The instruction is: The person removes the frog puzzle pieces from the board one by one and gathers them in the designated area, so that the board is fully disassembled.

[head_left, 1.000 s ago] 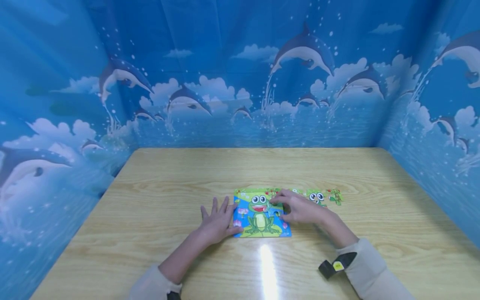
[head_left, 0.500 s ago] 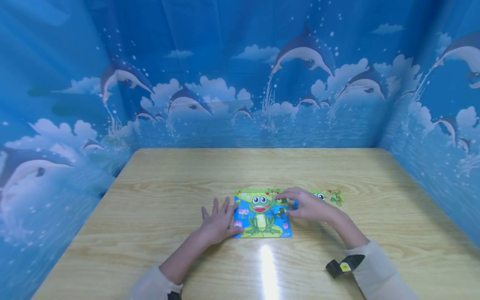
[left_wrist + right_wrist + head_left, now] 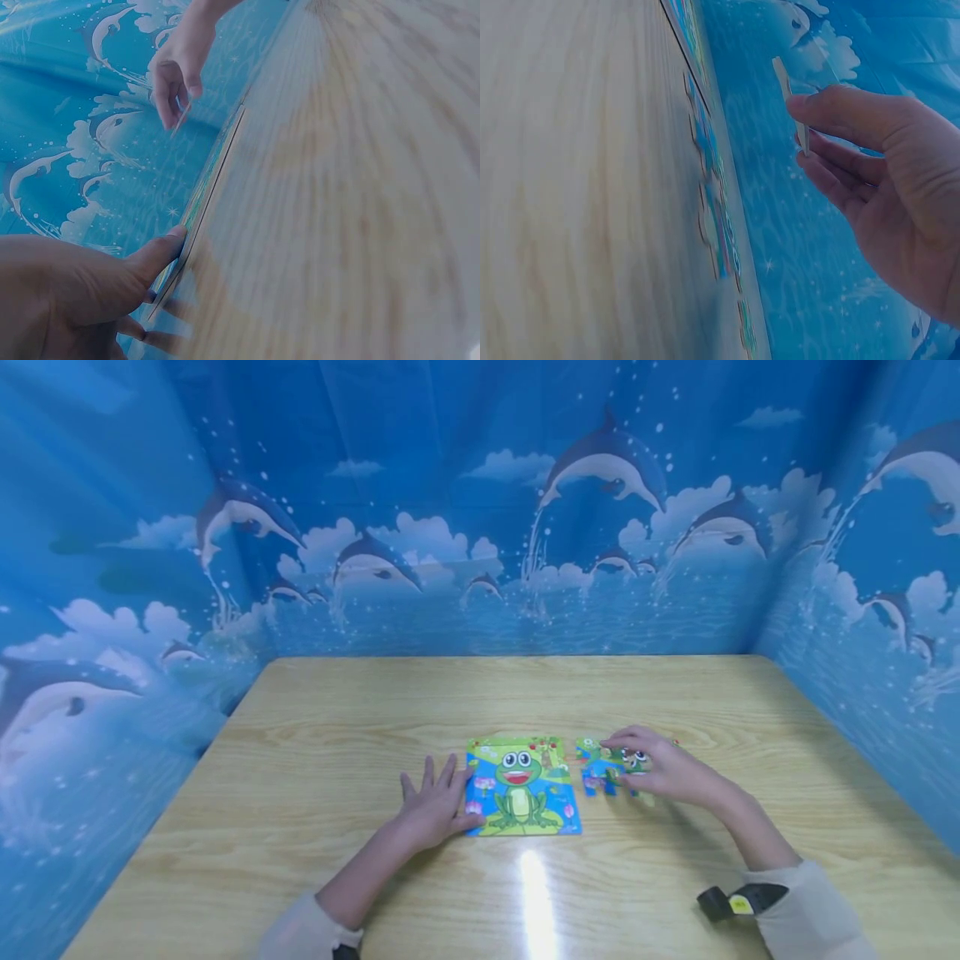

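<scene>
A square frog jigsaw board [image 3: 521, 789] lies flat on the table, its frog picture fully visible. My left hand [image 3: 435, 810] rests at the board's left edge, fingers spread, thumb on the lower left corner; in the left wrist view the thumb [image 3: 161, 251] lies on the board's edge. My right hand [image 3: 671, 768] is to the right of the board, over several loose jigsaw pieces [image 3: 596, 770]. In the right wrist view it pinches a thin jigsaw piece [image 3: 781, 75], seen edge-on above the table, between thumb and fingers. The right hand partly covers the loose pieces in the head view.
The wood-grain table [image 3: 360, 710] extends around the board, with a bright light reflection in front of it. A blue dolphin-print curtain [image 3: 450, 510] encloses the back and sides.
My right hand has moved right, away from the board, carrying a jigsaw piece from the board's right side. Loose pieces beside the board came into view. The left hand has stayed in place.
</scene>
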`<state>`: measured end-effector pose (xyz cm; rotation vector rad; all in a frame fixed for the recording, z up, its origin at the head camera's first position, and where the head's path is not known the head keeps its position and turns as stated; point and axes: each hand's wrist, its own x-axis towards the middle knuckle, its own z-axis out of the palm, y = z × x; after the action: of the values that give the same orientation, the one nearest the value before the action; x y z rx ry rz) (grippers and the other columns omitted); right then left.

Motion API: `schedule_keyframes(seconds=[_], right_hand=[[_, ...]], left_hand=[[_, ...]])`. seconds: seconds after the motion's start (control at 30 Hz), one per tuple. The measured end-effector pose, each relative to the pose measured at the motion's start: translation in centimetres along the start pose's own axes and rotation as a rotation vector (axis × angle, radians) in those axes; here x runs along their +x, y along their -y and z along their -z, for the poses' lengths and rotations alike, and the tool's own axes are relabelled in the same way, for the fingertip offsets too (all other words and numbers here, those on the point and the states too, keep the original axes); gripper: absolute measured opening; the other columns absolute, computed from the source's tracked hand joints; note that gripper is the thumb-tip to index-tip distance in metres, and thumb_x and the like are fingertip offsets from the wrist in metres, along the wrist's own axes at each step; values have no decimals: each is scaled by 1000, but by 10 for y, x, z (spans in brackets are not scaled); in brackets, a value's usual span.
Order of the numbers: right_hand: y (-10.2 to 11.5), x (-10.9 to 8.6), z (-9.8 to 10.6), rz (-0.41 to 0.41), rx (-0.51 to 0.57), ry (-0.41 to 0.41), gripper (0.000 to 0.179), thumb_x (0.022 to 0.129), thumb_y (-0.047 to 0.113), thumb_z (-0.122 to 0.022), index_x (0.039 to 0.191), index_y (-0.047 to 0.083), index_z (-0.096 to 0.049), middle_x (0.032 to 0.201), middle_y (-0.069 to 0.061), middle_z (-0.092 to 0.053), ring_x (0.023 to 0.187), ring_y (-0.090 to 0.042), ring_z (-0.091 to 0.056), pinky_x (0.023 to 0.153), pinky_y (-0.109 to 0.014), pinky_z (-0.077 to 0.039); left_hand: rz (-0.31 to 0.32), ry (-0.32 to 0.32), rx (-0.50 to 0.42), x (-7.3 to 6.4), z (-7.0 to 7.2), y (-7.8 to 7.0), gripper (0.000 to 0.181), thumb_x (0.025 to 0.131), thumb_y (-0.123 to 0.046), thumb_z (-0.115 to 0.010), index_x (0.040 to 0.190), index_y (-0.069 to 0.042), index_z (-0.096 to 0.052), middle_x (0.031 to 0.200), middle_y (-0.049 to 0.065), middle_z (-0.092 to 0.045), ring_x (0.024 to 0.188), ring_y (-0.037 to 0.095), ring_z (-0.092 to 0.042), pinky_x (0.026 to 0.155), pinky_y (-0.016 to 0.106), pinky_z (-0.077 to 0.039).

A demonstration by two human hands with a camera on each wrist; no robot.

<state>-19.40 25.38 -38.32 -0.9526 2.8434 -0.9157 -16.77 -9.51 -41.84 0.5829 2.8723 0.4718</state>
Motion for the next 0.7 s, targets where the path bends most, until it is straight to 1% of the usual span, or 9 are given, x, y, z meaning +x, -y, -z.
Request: schedule_keyframes(seconds=[0.13, 0.3, 0.43, 0.6, 0.7], right_hand=[[-7, -10, 7, -17, -12, -30, 46, 77, 5, -73, 120, 0, -58, 116, -15, -54, 107, -35, -49, 83, -50, -46], [-16, -23, 15, -31, -31, -79, 43, 76, 7, -74, 116, 1, -60, 117, -17, -55, 110, -39, -45, 86, -56, -40], [-24, -32, 19, -23, -24, -111, 43, 75, 2, -73, 116, -1, -59, 117, -18, -55, 110, -40, -44, 86, -59, -37], [-32, -42, 23, 16, -40, -140, 44, 73, -3, -72, 116, -3, -59, 117, -19, -55, 108, -39, -46, 83, -56, -39], [-37, -46, 23, 30, -79, -153, 44, 73, -3, -73, 115, -2, -59, 116, -17, -56, 106, -31, -47, 81, -47, -44]], left_hand=[[1, -2, 0, 0, 0, 0, 77, 84, -52, -57, 142, -10, -31, 147, 23, -16, 129, 51, -4, 91, 74, -2], [2, -1, -3, 0, 0, 0, 76, 84, -52, -57, 142, -10, -31, 147, 23, -16, 129, 51, -4, 91, 74, -2], [2, 2, 3, 0, 0, 0, 76, 84, -52, -57, 142, -10, -31, 148, 22, -16, 129, 51, -4, 91, 74, -2], [4, 4, 9, 0, 1, 0, 76, 84, -53, -56, 142, -10, -31, 148, 22, -16, 129, 51, -5, 91, 74, -3], [2, 4, 8, 0, 1, 0, 76, 84, -52, -57, 142, -10, -32, 147, 23, -17, 129, 51, -5, 91, 74, -3]])
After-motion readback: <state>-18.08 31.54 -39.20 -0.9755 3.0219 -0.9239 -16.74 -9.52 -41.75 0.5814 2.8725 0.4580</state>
